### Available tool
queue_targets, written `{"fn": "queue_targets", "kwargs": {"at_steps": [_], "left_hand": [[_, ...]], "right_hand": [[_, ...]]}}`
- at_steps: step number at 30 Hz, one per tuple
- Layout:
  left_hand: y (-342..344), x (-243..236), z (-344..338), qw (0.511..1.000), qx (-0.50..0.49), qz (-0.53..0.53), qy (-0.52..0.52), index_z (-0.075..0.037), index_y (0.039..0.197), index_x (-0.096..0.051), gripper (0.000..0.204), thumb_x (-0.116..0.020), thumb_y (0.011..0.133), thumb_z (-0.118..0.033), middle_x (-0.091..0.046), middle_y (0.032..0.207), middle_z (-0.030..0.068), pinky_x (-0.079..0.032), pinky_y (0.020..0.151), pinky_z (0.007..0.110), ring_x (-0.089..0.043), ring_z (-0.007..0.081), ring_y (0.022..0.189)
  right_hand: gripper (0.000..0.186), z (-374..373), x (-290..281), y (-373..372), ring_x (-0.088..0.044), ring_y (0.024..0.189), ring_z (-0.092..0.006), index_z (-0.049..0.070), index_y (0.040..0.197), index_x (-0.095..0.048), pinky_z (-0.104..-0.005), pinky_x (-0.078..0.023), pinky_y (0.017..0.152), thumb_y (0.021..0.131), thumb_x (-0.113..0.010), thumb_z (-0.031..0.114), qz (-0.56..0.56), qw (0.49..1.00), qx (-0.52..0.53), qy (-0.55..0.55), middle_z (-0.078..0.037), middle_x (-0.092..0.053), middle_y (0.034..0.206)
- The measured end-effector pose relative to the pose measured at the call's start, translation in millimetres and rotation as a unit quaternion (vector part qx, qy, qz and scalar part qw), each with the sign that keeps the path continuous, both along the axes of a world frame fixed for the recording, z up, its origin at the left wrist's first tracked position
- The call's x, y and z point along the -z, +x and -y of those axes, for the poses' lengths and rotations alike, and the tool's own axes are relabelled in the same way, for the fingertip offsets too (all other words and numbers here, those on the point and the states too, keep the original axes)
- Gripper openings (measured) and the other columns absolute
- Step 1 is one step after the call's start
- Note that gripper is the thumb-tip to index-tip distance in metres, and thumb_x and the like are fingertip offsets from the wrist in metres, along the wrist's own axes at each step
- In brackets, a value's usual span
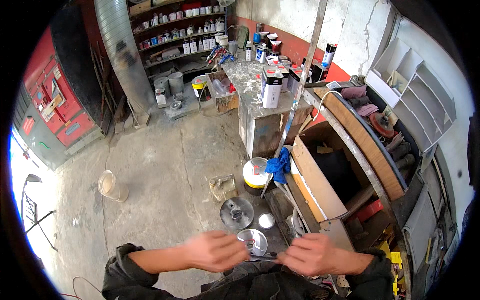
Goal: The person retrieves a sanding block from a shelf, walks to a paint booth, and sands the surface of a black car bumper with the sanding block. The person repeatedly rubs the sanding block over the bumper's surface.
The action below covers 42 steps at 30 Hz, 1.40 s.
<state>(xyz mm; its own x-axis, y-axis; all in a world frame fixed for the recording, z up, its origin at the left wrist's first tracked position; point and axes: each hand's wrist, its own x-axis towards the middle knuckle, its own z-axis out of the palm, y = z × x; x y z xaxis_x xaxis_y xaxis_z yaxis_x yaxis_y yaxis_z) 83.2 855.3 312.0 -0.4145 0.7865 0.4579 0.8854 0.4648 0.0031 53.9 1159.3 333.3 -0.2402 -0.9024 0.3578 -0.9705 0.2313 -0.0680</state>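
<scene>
My left hand, slightly blurred, and my right hand are closed on either end of a thin dark strip at the lower middle, held in front of my dark clothing. Just beyond it is a silver can with a red part on top, partly hidden by my left hand. Farther forward on the floor are a round metal lid, a small white-topped can, a cloudy plastic jug and a yellow-banded bucket.
A beige bucket stands left on the concrete floor. A cluttered workbench and paint shelves are ahead. A wooden bin, a blue cloth and a pole flank my right side. A red cabinet is left.
</scene>
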Motion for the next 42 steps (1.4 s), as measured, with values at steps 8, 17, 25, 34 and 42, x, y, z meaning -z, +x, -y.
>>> {"fn": "queue_targets", "kwargs": {"at_steps": [8, 17, 25, 34, 42], "left_hand": [[-35, 38, 76, 0.797, -0.301, 0.422, 0.312, -0.004, 0.111, -0.071, 0.019, -0.063, 0.104, -0.02, -0.073, 0.101, 0.0068, -0.057, 0.073, 0.032, -0.071, 0.0183, 0.085], [-47, 46, 10, 0.687, -0.189, 0.579, 0.396, 0.002, 0.12, -0.071, 0.032, -0.059, 0.108, -0.024, -0.073, 0.099, 0.0004, -0.052, 0.079, 0.026, -0.062, 0.0078, 0.09], [-57, 71, -46, 0.928, -0.261, 0.084, 0.254, -0.004, 0.093, -0.065, 0.009, -0.068, 0.095, -0.012, -0.065, 0.077, 0.0109, -0.053, 0.058, 0.039, -0.066, 0.0307, 0.066], [-60, 94, -52, 0.958, -0.217, 0.013, 0.187, -0.01, 0.087, -0.06, 0.016, -0.075, 0.09, -0.016, -0.056, 0.072, 0.0047, -0.049, 0.049, 0.037, -0.063, 0.0226, 0.062], [-66, 97, -43, 0.944, -0.284, -0.018, 0.166, -0.01, 0.107, -0.067, 0.028, -0.081, 0.086, -0.022, -0.066, 0.085, 0.0045, -0.051, 0.055, 0.037, -0.066, 0.0249, 0.069]], "right_hand": [[0.011, -36, 24, -35, -0.061, 0.066, -0.0211, 0.003, 0.085, -0.072, -0.0343, -0.046, 0.06, 0.084, -0.082, 0.008, 0.255, 0.931, 0.214, -0.152, -0.006, -0.064, 0.073], [0.01, -20, 101, -53, -0.065, 0.074, -0.0174, 0.0, 0.092, -0.073, -0.0295, -0.05, 0.068, 0.092, -0.076, 0.009, 0.404, 0.83, 0.232, -0.306, -0.008, -0.068, 0.081], [0.035, 10, 129, -70, -0.066, 0.097, -0.0138, 0.002, 0.121, -0.065, -0.0297, -0.053, 0.081, 0.09, -0.079, 0.013, 0.311, 0.844, 0.273, -0.341, -0.007, -0.068, 0.113], [0.025, 34, 120, -69, -0.071, 0.083, -0.0138, -0.002, 0.11, -0.072, -0.0289, -0.057, 0.073, 0.087, -0.076, 0.008, 0.469, 0.73, 0.359, -0.345, -0.008, -0.075, 0.096], [0.014, 50, 121, -52, -0.07, 0.073, -0.0298, 0.004, 0.089, -0.07, -0.0372, -0.055, 0.065, 0.076, -0.074, 0.003, 0.247, 0.855, 0.299, -0.344, -0.011, -0.07, 0.082]]}}
